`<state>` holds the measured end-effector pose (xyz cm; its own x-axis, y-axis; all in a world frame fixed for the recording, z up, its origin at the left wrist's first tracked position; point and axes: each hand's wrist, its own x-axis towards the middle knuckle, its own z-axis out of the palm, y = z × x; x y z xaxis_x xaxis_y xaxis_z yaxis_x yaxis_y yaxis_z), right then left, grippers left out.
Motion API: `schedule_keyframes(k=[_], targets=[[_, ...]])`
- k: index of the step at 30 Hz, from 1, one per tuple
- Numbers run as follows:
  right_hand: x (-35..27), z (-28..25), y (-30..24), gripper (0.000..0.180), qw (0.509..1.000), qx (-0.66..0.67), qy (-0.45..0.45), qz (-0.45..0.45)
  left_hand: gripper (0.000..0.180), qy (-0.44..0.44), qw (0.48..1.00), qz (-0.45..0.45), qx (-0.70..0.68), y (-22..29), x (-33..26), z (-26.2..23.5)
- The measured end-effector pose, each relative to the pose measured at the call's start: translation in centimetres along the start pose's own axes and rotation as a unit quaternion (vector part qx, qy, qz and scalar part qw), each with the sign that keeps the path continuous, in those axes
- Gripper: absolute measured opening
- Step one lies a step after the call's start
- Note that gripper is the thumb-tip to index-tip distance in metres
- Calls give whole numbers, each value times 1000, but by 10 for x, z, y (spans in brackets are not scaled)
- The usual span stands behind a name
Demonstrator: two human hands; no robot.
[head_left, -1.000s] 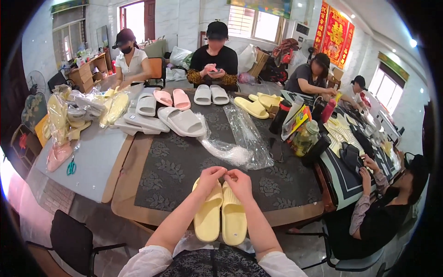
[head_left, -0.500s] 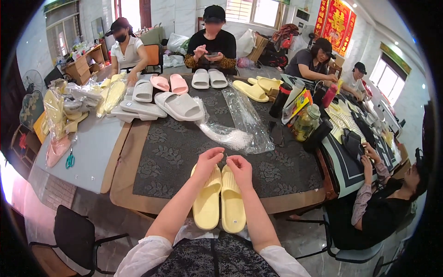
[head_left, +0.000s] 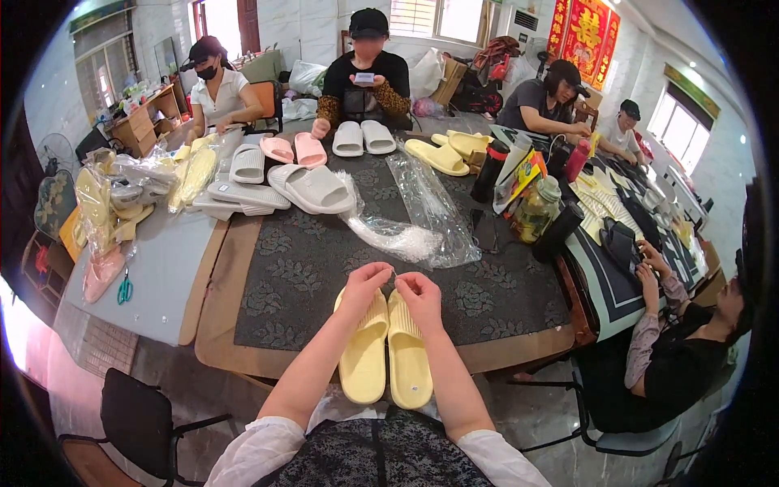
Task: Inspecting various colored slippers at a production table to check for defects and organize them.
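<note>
A pair of yellow ribbed slippers stands side by side at the table's near edge, the left slipper (head_left: 363, 361) and the right slipper (head_left: 411, 369) with their toes pointing away from me. Above their toe ends my left hand (head_left: 365, 286) is closed in a pinch. My right hand (head_left: 420, 297) pinches too, its fingertips almost meeting the left ones. Something thin and pale shows between the fingertips, too small to name. Both hands partly cover the slippers' straps. Just beyond lies a bundle of fine white strands (head_left: 406, 242) beside clear plastic bags (head_left: 434, 207).
Grey slippers (head_left: 312, 188), pink slippers (head_left: 310, 149) and more yellow slippers (head_left: 438, 156) lie across the far side. Green-handled scissors (head_left: 125, 290) rest on the left table. A glass jar (head_left: 537, 209) and a dark bottle (head_left: 560, 231) stand right. Several people sit around.
My hands stay over the slippers, their fingertips slightly closer together. Across the table, a person has lowered one hand toward the pink slippers and holds a phone up in the other.
</note>
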<state>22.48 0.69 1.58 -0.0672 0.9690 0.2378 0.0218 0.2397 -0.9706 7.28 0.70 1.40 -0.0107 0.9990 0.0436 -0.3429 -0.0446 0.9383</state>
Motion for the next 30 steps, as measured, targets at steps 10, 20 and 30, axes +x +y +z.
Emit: schedule_keyframes(k=[10,20,30], targets=[[-2,0,-5,8,1000,-18,-1,4,22,3,1000,5,18,4,-3,3],[-2,2,-5,7,1000,-6,26,10,16,-9,999,1,41,4,-3,0],[-1,-1,1,7,1000,-5,14,-11,12,-15,996,-20,88,11,-3,2]])
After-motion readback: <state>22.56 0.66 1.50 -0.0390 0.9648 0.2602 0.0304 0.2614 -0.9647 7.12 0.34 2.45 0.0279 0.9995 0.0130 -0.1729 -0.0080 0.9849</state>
